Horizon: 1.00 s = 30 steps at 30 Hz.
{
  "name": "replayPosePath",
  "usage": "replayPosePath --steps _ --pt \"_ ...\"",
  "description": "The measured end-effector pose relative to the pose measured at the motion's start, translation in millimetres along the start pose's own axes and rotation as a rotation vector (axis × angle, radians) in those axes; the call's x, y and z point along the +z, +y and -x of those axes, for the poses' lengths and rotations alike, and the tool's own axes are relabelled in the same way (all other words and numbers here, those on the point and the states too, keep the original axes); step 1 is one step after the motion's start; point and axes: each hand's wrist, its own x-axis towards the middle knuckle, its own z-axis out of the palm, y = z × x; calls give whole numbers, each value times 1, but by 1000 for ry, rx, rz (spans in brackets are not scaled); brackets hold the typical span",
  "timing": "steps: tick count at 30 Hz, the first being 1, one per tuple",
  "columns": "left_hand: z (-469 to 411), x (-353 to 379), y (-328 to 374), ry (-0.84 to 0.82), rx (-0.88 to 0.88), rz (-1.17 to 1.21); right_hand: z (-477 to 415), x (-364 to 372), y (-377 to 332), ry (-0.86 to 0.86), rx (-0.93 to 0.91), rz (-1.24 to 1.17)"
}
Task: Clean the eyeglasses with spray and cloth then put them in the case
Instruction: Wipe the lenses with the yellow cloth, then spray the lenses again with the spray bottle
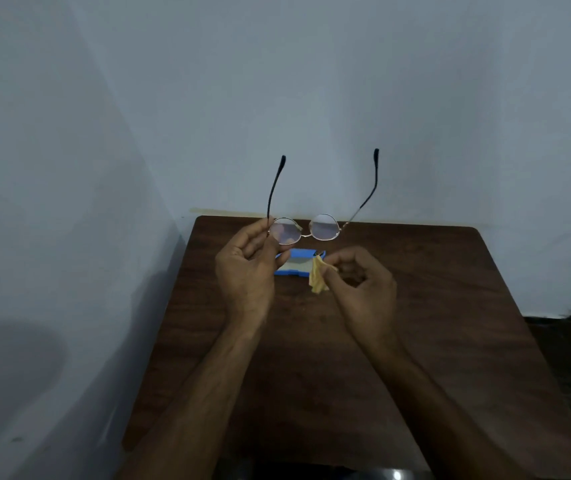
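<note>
Both forearms reach forward, hands up side by side. Left hand (pixel 246 268) is palm-in, fingertips pinching the glasses (pixel 324 227) by one corner. Right hand (pixel 360 282) has its fingers curled, pinching the cloth (pixel 318 280).

No readable text, labels, brands or numbers anywhere
</note>
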Motion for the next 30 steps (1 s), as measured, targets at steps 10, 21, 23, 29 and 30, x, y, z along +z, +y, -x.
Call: replayPosePath --steps 10,21,23,29,30 --pt "13 3 -30 22 -209 136 34 17 134 -10 538 18" --pt "31 12 -54 -3 -331 122 46 13 200 -214 643 264" --pt "33 16 -56 12 -348 128 46 10 205 -236 628 277" --pt "35 34 -58 1 -365 129 44 -5 228 -276 587 250" --pt "36 38 -58 -1 -367 134 44 -9 231 -275 593 234"
